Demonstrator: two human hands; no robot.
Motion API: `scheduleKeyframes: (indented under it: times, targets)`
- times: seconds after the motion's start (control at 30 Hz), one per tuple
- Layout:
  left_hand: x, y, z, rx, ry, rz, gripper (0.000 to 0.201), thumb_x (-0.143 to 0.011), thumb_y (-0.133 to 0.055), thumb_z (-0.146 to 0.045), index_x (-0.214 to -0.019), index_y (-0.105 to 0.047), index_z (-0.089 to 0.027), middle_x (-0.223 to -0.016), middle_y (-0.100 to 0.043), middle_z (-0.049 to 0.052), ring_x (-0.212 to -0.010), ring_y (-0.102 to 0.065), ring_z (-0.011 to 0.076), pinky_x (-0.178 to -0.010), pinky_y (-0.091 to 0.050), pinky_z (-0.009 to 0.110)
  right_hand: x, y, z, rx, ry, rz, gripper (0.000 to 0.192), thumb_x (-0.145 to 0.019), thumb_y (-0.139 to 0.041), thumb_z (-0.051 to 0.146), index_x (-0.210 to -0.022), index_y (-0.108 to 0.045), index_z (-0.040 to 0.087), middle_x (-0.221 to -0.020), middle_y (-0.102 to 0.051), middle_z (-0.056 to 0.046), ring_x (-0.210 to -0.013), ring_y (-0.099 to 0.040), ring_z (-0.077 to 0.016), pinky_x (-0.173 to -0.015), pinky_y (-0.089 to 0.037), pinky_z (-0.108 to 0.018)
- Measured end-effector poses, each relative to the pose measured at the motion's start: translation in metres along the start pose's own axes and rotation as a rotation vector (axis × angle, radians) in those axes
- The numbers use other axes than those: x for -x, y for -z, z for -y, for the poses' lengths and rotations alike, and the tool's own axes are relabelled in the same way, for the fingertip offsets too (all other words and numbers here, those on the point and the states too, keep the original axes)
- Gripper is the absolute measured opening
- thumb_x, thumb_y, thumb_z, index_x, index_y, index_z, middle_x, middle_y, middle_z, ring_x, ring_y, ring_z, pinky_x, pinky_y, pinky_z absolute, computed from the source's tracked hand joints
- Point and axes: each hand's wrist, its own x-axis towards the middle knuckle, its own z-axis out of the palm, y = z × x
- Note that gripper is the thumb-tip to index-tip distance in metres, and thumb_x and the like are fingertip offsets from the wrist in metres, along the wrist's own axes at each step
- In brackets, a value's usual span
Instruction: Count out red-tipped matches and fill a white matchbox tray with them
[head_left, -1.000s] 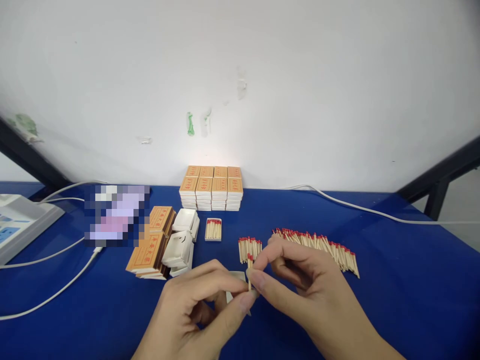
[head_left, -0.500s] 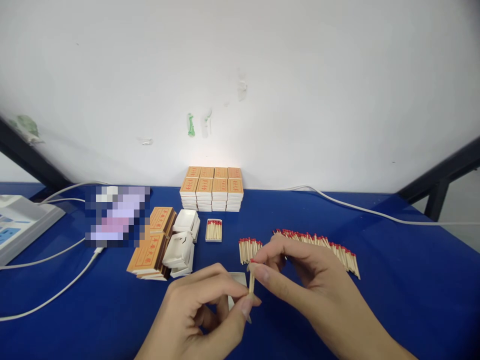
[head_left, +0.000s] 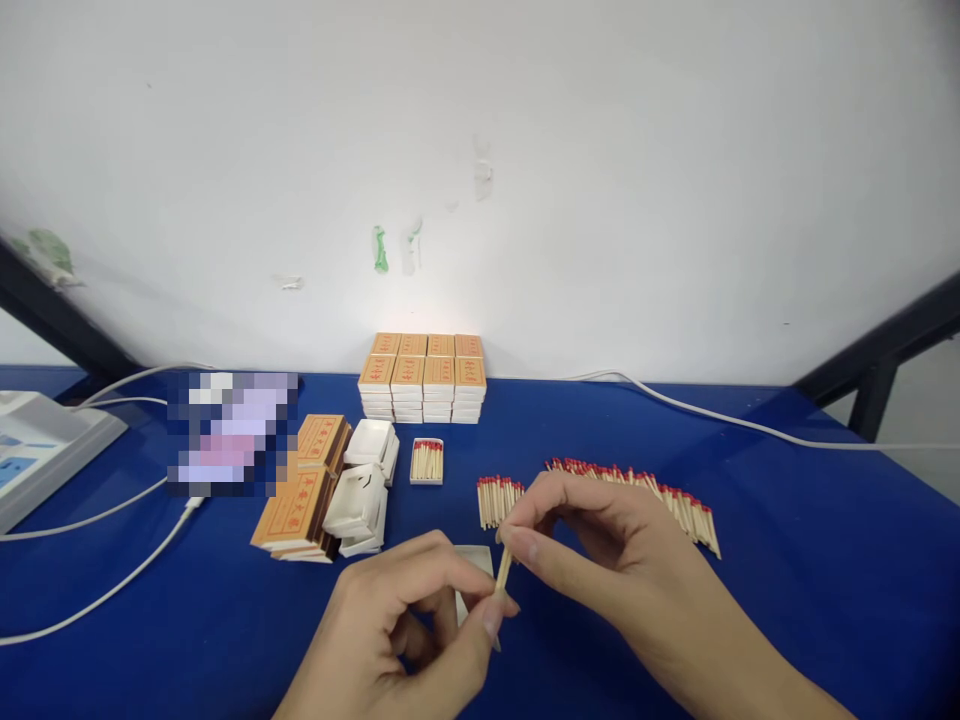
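both hands meet low centre over the blue desk [head_left: 787, 600]. right hand [head_left: 600, 545] pinches a single matchstick [head_left: 503, 570] between thumb and forefinger, fingers narrow, stick near upright with a slight tilt. left hand [head_left: 405, 620] fingers are curled around a small white inner tray [head_left: 469, 560], mostly hidden by the fingers; can't tell how full it is, and the stick's lower end sits right at the left fingertips above that tray. progress, as a judgement: early-to-mid. one open tray filled with matches [head_left: 427, 460] lies further back, a block of closed orange boxes [head_left: 422, 377] is stacked by the wall. still left: a small bunch of matches [head_left: 496, 498] just behind the hands, a long row of loose matches [head_left: 645, 492] to the right, a heap of empty white trays [head_left: 364, 485] and orange sleeves [head_left: 304, 490] to the left. around: white cables [head_left: 97, 590], a white device [head_left: 37, 450] at far left, a blurred patch beside the sleeves. nothing stands between the hands and the match row.
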Motion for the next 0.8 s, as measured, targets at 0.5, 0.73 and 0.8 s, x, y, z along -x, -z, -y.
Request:
scheduleKeyframes:
  times: [0.5,0.73,0.8]
  targets:
    - [0.0020,-0.0030,-0.0040,0.082,0.123,0.003,0.041,-0.097,-0.078,-0.058,-0.085,-0.076,-0.019,-0.077,-0.065,-0.001,-0.040,-0.048,0.0021,-0.033,-0.028,0.012,0.0009,-0.0006,0.0071,0.097,0.078,0.004,0.012,-0.092,-0.075,0.023,-0.081,-0.073,0.025,-0.080,-0.071,0.003,-0.078,-0.064,-0.0152,-0.075,-0.052,-0.027]
    - [0.0005,-0.0012,0.0017,0.059,0.089,-0.007,0.033,-0.093,-0.084,-0.051,-0.086,-0.077,-0.020,-0.072,-0.064,-0.003,-0.042,-0.052,0.0032,-0.042,-0.041,0.013,0.0002,0.0007,0.0043,0.086,0.082,0.000,0.011,-0.097,-0.079,0.034,-0.087,-0.079,0.028,-0.085,-0.075,0.003,-0.081,-0.066,-0.0154,-0.078,-0.052,-0.028]
    - [0.0005,-0.0001,0.0035,0.045,0.097,0.014,0.034,-0.094,-0.082,-0.053,-0.088,-0.078,-0.020,-0.075,-0.066,-0.002,-0.044,-0.053,0.0035,-0.043,-0.042,0.013,-0.0005,0.0009,0.0032,0.072,0.082,0.008,0.014,-0.097,-0.080,0.038,-0.086,-0.079,0.028,-0.084,-0.074,0.003,-0.080,-0.065,-0.0148,-0.077,-0.051,-0.027]
